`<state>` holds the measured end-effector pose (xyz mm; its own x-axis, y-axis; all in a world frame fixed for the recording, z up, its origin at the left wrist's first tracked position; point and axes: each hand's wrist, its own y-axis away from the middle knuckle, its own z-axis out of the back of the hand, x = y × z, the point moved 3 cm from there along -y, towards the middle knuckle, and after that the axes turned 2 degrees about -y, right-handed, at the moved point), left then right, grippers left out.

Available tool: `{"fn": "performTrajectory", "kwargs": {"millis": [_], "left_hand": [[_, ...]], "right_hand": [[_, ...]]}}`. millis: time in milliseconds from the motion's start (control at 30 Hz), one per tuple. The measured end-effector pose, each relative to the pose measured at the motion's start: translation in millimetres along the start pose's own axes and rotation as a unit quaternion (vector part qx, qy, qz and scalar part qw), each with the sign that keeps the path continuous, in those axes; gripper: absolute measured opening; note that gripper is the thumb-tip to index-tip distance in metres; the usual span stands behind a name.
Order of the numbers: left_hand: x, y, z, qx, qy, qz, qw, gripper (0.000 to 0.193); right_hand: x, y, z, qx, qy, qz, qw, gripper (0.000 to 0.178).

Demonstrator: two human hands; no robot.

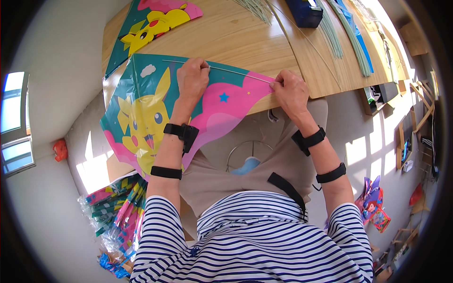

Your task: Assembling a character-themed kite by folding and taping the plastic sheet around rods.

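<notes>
A kite sail (pixel 217 104) of thin printed sheet, green and pink with a yellow cartoon animal, lies on the near table edge and hangs over my lap. Along its upper edge runs a thin pale rod (pixel 240 73). My left hand (pixel 193 78) is closed on the rod near the middle of that edge, and the rod's left end sticks out past it. My right hand (pixel 290 92) pinches the rod's right end together with the pink corner of the sail. The fingertips hide how the rod sits in the edge.
Another printed kite sail (pixel 155 26) lies on the wooden table (pixel 236 35) at the far left. Bundles of pale green rods (pixel 351 40) and a dark blue box (pixel 304 12) are at the far right. A pile of wrapped kites (pixel 118 203) rests low on my left.
</notes>
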<state>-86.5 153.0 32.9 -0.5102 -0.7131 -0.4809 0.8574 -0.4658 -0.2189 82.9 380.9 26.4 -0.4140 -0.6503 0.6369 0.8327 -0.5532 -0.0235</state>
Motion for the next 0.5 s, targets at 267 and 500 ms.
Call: {"fn": "performTrajectory", "kwargs": {"millis": [267, 500], "left_hand": [[0.4, -0.1, -0.6, -0.009, 0.01, -0.008, 1.0, 0.007], [4.3, 0.6, -2.2, -0.011, 0.003, -0.009, 1.0, 0.01]], "right_hand": [[1.5, 1.1, 2.6, 0.007, -0.013, -0.005, 1.0, 0.015], [-2.8, 1.9, 5.9, 0.006, -0.057, 0.02, 0.998, 0.014]]}}
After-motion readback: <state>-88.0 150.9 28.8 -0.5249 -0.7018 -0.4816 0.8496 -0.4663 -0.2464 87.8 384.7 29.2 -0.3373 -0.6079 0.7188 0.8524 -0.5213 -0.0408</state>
